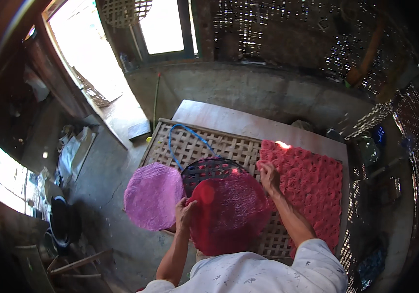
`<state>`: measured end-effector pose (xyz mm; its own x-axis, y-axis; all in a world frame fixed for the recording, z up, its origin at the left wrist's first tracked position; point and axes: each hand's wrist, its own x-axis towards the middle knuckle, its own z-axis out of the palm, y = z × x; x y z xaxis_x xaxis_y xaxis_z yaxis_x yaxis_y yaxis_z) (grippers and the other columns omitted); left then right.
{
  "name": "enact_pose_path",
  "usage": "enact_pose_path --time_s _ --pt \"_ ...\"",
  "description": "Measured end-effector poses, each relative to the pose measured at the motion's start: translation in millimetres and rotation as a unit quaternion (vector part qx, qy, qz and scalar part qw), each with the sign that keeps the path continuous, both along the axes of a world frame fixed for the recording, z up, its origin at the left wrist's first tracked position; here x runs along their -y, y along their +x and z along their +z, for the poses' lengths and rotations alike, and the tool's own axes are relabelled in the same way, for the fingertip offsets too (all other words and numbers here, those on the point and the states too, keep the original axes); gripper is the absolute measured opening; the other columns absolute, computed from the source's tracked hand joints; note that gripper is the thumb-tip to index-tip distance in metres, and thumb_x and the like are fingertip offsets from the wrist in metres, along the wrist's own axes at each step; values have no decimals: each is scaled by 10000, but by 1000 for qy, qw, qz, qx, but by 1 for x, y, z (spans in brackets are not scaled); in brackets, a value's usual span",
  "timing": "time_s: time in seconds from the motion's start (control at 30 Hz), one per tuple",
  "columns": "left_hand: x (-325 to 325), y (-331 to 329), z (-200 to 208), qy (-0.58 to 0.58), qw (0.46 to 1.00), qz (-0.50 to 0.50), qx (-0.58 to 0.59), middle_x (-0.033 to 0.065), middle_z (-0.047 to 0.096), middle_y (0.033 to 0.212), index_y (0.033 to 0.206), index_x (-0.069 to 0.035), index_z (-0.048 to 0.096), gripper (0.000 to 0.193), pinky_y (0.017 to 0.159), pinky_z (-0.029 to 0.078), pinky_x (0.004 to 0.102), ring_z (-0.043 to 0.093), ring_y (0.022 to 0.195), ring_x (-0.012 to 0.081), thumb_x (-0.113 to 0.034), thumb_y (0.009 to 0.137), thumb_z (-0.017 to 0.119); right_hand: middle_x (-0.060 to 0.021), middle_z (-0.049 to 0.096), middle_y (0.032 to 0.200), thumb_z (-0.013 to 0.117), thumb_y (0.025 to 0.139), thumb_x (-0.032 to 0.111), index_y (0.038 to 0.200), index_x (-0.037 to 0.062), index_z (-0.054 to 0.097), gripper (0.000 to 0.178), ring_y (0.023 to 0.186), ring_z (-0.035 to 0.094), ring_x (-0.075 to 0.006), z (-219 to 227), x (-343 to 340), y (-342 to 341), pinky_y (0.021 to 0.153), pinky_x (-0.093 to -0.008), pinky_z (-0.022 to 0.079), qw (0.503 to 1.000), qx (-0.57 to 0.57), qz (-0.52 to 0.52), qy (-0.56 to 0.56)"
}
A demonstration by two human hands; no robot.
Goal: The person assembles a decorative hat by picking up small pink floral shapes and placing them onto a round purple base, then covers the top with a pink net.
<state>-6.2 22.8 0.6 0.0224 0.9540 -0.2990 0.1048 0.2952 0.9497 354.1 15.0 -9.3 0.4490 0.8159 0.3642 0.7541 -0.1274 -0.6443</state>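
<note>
My left hand (185, 213) is closed on the left edge of a round, dark red sheet (226, 215) with a shiny, rough surface, tilted close to my body. Behind it a black woven basket (209, 169) with a blue strap handle (190, 129) is partly covered. My right hand (270, 177) is closed in a pinch by the left edge of tightly packed red rosette-like pieces (307, 188); what its fingers hold is too small to make out. Left of the basket is a round, lilac, rough-surfaced sheet (153, 197), overhanging the edge of a woven bamboo rack (238, 139).
Beyond the rack lies a pale board (204, 111), with a low concrete wall (219, 85) behind. An open doorway (90, 49) is at the far left. Dark basins (63, 222) and wooden pieces (80, 263) stand on the floor to the left.
</note>
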Motion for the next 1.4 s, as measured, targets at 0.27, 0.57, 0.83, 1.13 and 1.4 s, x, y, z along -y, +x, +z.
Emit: enact_pose_path --time_s 0.27,0.57,0.83,1.13,1.4 --pt "12 43 50 -78 952 -8 297 -20 580 691 759 -79 581 114 581 456 220 540 606 76 -29 696 663 -110 679 981 741 795 276 1045 24 674 362 892 648 -188 64 36 -142 784 -295 510 950 -173 247 -86" --pt "22 55 61 -142 903 -27 404 -4 553 651 682 -105 486 159 539 456 231 533 557 107 22 672 580 -23 675 899 663 862 143 1038 -7 665 231 803 619 -85 32 46 -122 733 -244 501 838 -482 236 -99" --pt "8 41 49 -148 883 50 442 -26 484 642 634 -133 433 158 608 464 268 464 556 114 -18 622 540 -31 677 892 595 873 209 966 110 634 141 775 656 -168 25 64 -70 729 -337 530 639 -758 88 -94" --pt "6 8 121 -41 876 81 473 136 656 950 928 -8 602 322 823 532 392 648 842 294 -84 635 492 -11 659 785 572 831 271 862 103 647 186 669 623 -144 11 46 37 634 -291 507 785 -617 -51 16" --pt "-15 -73 156 137 862 150 465 146 628 989 1013 35 571 365 876 484 415 617 897 297 -94 683 483 -64 634 675 570 824 224 830 55 643 184 649 622 -223 -39 29 76 617 -387 500 899 -416 -106 -86"
